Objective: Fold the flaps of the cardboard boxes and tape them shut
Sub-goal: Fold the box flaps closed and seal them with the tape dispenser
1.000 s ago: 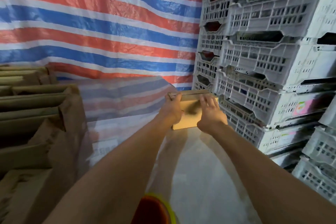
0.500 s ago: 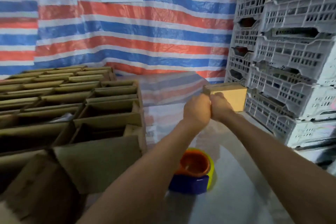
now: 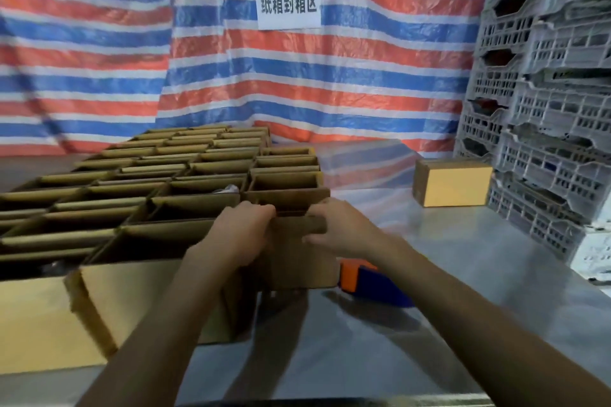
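Observation:
An open cardboard box sits at the near right corner of a block of several open boxes. My left hand grips its upper left edge, fingers curled over the rim. My right hand grips its front flap at the top right. A closed cardboard box rests on the table at the far right, apart from both hands. An orange and blue tape dispenser lies just right of the held box, partly hidden behind it.
Stacked grey plastic crates wall off the right side. A striped red, white and blue tarp with a white sign hangs behind. The steel table shows bare metal at the near right.
Both hands left the closed box at the far right and came back left to the nearest open box, which they now grip. The view swung left.

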